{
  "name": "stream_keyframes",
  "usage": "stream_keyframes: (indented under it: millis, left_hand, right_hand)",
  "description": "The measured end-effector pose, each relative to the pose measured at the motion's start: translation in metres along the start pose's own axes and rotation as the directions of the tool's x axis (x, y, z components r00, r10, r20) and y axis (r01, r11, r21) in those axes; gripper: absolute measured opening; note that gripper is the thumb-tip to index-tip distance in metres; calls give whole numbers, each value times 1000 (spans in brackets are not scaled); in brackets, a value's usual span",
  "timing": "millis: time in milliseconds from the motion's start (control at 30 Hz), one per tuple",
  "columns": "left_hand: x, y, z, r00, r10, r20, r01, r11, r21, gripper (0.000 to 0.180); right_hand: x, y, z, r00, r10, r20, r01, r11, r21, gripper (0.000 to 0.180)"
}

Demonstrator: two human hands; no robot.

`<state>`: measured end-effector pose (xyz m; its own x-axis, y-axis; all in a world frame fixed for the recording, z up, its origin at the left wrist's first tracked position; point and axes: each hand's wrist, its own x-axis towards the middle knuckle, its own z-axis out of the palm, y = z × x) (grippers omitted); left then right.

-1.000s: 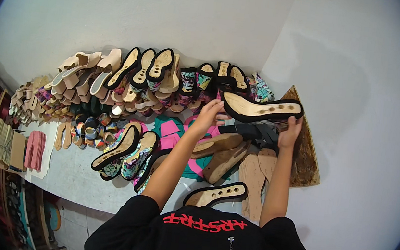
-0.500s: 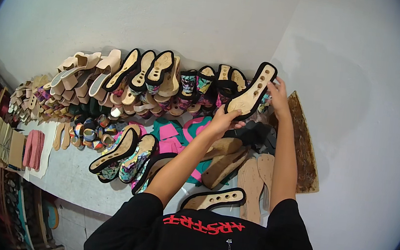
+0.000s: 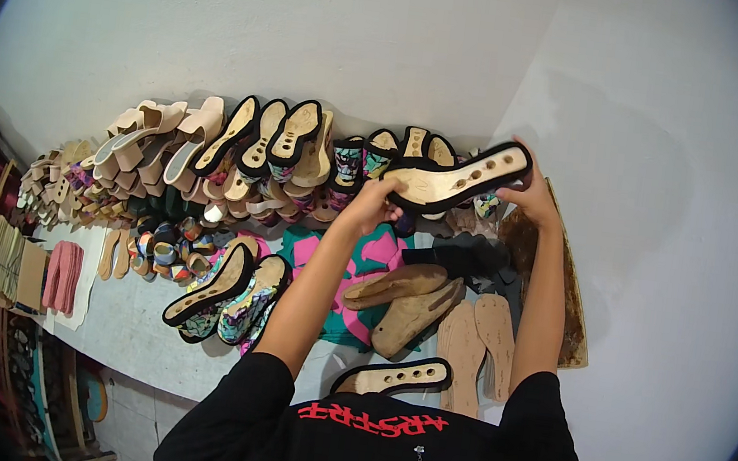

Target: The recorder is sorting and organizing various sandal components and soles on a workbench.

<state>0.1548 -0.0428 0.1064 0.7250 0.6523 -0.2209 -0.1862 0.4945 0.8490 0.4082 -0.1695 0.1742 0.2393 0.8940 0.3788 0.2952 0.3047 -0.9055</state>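
Between my two hands a wedge shoe sole [image 3: 433, 188] is held up, a pale footbed with a row of round holes and a black padded border. My left hand [image 3: 372, 205] grips its broad end. Around the narrower end, which points up to the right, is my right hand [image 3: 532, 196]. Below it on the table lie bare wooden-looking wedges [image 3: 418, 318] on pink and teal cut pieces [image 3: 349, 324]. Another black-edged sole [image 3: 398, 378] rests close to my body, its lower part hidden by my shirt.
Finished and part-made shoes [image 3: 293, 135] are stacked along the wall. Patterned wedges [image 3: 225, 296] stand at left centre, and flat tan insole shapes [image 3: 463, 350] lie at right. A brown stained board [image 3: 571, 308] leans by the right wall. Folded pink material [image 3: 62, 276] sits far left.
The sole has turned from steeply slanted to nearly level and come slightly lower at its narrow end. My left hand has shifted left and up; my right hand has moved right and down.
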Motion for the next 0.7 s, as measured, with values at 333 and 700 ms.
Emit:
stream_keyframes:
  millis: [333, 700]
  left_hand:
    - [31, 6, 21, 702, 711, 42, -528, 480, 701, 35]
    - [15, -12, 2, 672, 740, -15, 91, -63, 994, 64]
  right_hand:
    - [19, -9, 54, 748, -85, -659, -358, 784, -507, 55]
    - [61, 91, 93, 921, -154, -357, -152, 703, -695, 59]
